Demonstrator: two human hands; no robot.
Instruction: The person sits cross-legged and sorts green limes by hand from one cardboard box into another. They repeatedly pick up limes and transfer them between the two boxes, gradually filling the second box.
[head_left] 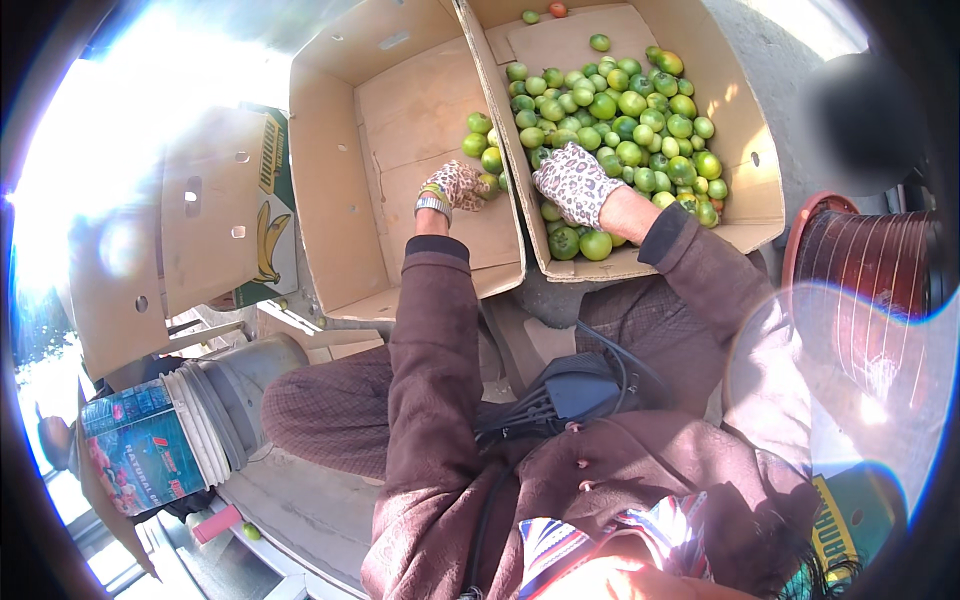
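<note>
Two open cardboard boxes stand side by side in front of me. The right box (752,195) holds a heap of green tomatoes (632,103), some turning yellow. In the left box (405,105), a few green tomatoes (474,145) lie along the dividing wall. My left hand (455,187), in a spotted glove, is closed around a green tomato (488,186) low beside that wall. My right hand (577,187), gloved alike, rests on the heap by the right box's near left side. Its fingers are curled down among the tomatoes, and what they grip is hidden.
A reddish round tub (850,290) stands at the right. On the left are a cardboard carton (215,195) with a banana picture, a grey bucket (255,375) and a pink block (217,524). A dark cable bundle (550,400) lies across my lap. Glare washes out the upper left.
</note>
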